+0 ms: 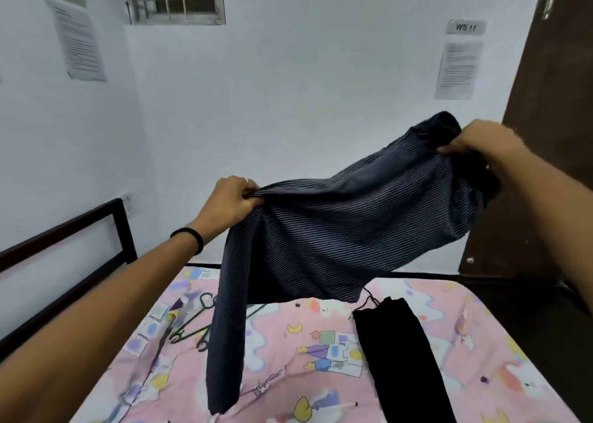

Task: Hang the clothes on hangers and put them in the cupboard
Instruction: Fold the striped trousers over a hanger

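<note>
Head view, items by size. Bed (321, 342), pink cartoon sheet, near centre. Brown cupboard door (552, 133), far right. Dark striped top (337, 230), held in the air above the bed, one sleeve hanging down at left. Black garment (401, 352), lying flat at right. Green hangers (192, 323), on the sheet at left, below the top. Left hand (229, 202) grips the top's left shoulder; right hand (481, 143) pinches its right end, higher. Progress: early; nothing visibly hung, both garments and the cupboard step appear to remain.
</note>
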{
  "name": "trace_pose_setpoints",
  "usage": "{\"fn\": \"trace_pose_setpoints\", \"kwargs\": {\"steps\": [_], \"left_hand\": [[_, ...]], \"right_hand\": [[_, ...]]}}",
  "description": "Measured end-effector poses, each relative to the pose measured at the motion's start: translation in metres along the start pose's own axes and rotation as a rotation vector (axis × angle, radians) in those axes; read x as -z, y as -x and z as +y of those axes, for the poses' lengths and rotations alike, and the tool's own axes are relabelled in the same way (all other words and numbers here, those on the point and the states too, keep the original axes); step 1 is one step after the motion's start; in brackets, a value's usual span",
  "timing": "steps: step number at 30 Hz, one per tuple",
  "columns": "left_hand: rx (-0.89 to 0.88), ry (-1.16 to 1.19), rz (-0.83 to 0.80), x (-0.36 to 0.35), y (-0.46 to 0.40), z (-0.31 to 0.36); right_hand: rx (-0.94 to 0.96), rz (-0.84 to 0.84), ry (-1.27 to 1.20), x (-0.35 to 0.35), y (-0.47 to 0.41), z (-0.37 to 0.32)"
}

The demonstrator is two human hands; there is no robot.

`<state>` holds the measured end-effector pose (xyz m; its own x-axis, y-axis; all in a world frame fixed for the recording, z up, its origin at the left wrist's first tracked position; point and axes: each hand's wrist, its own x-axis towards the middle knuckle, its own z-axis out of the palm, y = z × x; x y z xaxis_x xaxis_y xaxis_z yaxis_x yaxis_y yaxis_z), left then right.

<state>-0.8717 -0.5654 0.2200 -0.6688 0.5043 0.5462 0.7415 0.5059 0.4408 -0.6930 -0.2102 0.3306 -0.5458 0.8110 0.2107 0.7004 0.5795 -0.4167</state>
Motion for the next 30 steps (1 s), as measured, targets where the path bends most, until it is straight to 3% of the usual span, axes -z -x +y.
{"fn": "trace_pose_setpoints", "kwargs": {"steps": [3, 6, 8, 10, 12, 14, 16, 20, 25, 30], "left_hand": [[0.075, -0.041, 0.05, 0.005, 0.001, -0.003], [0.1, -0.056, 0.121, 0.015, -0.006, -0.006], [0.11, -0.067, 0.178, 0.023, -0.013, -0.003], [0.109, -0.037, 0.237, 0.031, -0.021, 0.006], [0.095, 0.02, 0.302, 0.037, -0.03, 0.02], [0.066, 0.079, 0.341, 0.04, -0.038, 0.033], [0.055, 0.112, 0.355, 0.041, -0.044, 0.046], [0.025, 0.131, 0.346, 0.033, -0.049, 0.067], [-0.039, 0.169, 0.202, 0.017, -0.042, 0.073], [-0.114, 0.013, -0.082, 0.015, -0.026, 0.07]], "right_hand": [[-0.168, -0.32, -0.535, -0.002, -0.003, -0.005], [-0.173, -0.411, -0.974, 0.004, 0.005, -0.015], [-0.041, -0.29, -1.333, 0.007, 0.012, -0.023], [0.147, 0.025, -1.675, -0.006, 0.018, -0.033], [0.241, 0.408, -1.826, -0.033, 0.038, -0.044], [0.204, 0.625, -1.805, -0.063, 0.07, -0.056], [0.168, 0.631, -1.713, -0.098, 0.098, -0.067], [0.515, 0.547, -1.487, -0.17, 0.157, -0.087], [0.779, 0.237, -1.278, -0.233, 0.198, -0.101], [0.56, -0.004, -1.37, -0.272, 0.199, -0.121]]}}
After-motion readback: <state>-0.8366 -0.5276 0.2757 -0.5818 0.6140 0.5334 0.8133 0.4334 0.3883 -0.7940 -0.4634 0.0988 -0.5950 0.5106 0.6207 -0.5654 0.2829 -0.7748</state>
